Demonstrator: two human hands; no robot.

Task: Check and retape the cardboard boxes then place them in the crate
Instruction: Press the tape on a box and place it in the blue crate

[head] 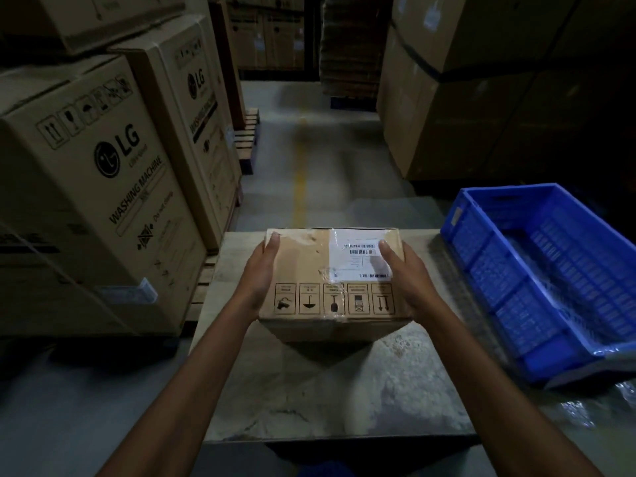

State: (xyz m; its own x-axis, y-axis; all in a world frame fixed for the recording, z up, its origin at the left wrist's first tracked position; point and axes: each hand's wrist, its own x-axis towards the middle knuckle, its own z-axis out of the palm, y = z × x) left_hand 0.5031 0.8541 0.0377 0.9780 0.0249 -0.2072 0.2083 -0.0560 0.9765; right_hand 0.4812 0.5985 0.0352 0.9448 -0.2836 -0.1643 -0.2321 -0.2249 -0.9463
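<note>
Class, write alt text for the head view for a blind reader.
A person's left hand and right hand press against the sides of a cardboard box at a worn table, its white label facing up. A blue crate sits to its right; washing machine cartons stand at left.
</note>
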